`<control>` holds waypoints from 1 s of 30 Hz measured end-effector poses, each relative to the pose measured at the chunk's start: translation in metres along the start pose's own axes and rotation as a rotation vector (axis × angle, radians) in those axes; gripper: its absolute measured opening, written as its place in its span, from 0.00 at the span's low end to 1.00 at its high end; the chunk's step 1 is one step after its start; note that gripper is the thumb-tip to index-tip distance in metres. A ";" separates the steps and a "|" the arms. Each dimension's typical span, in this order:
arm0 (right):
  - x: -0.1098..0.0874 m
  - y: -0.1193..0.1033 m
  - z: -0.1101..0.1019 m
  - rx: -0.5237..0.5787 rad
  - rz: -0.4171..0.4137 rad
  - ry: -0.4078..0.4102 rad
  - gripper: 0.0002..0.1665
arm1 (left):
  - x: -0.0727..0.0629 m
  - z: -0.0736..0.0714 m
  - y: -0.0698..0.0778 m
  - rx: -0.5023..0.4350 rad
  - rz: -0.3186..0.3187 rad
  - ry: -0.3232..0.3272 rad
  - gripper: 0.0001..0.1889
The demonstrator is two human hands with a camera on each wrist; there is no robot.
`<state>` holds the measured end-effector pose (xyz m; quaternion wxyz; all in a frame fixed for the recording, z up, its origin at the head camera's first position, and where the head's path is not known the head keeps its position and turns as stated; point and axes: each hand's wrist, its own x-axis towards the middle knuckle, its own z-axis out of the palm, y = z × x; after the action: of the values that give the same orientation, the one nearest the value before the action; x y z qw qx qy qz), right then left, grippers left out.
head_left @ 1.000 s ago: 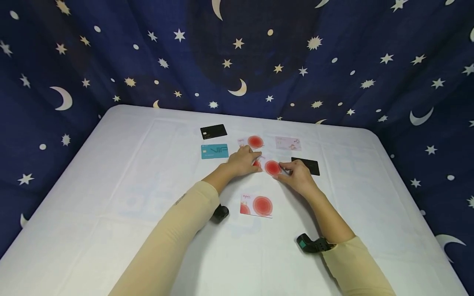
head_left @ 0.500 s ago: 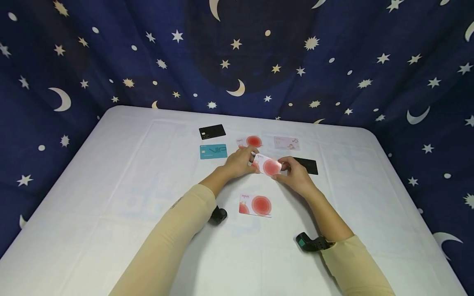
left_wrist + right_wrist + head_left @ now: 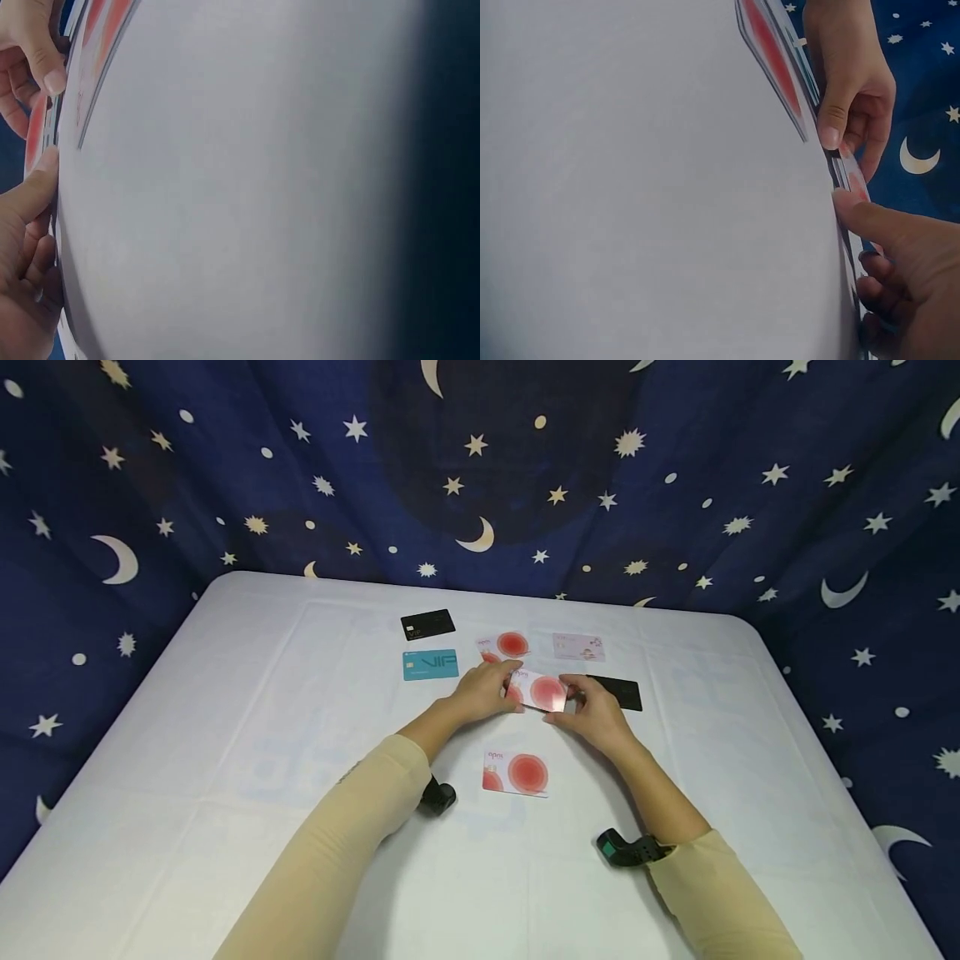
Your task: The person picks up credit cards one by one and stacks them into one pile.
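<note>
Both hands hold a white card [image 3: 537, 690] with red circles, a little above the middle of the table in the head view. My left hand [image 3: 483, 690] pinches its left end between thumb and fingers. The right hand [image 3: 597, 714] grips the other end the same way. Seen from the right wrist, the left hand [image 3: 855, 82] and right hand [image 3: 900, 262] have their thumbs along the near edge. A matching card [image 3: 516, 774] lies flat nearer the body, and another red-circle card [image 3: 503, 647] lies just behind the held one.
A teal VIP card [image 3: 430, 665] and a black card [image 3: 428, 625] lie to the left. On the right are a pale pink card [image 3: 579, 647] and a black card [image 3: 619, 692] partly behind the right hand. A starry curtain [image 3: 420, 460] hangs behind the white table [image 3: 225, 735].
The held card came up off the table between the hands, with its face more visible, and has since tilted slightly. The hands stay nearly in place. The other cards have not moved.
</note>
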<state>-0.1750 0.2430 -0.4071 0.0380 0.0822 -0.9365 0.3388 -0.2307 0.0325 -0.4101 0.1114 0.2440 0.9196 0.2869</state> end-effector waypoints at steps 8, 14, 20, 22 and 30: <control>0.004 -0.004 -0.003 -0.001 -0.022 -0.029 0.36 | -0.003 -0.006 -0.005 -0.026 0.066 0.021 0.38; 0.006 -0.008 -0.009 0.009 -0.025 -0.081 0.35 | -0.007 -0.014 -0.005 -0.073 0.116 0.017 0.37; 0.007 -0.013 -0.019 0.009 -0.026 -0.110 0.35 | -0.012 -0.019 -0.003 -0.075 0.153 0.023 0.36; 0.007 -0.015 -0.022 0.013 -0.028 -0.113 0.35 | -0.014 -0.021 -0.001 -0.085 0.170 0.035 0.36; 0.004 -0.023 -0.028 0.020 -0.013 -0.153 0.34 | -0.027 -0.030 0.003 -0.096 0.204 0.035 0.36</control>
<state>-0.1749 0.2433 -0.3708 -0.0324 0.1144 -0.9326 0.3406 -0.2164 0.0067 -0.3826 0.0770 0.3258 0.8770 0.3445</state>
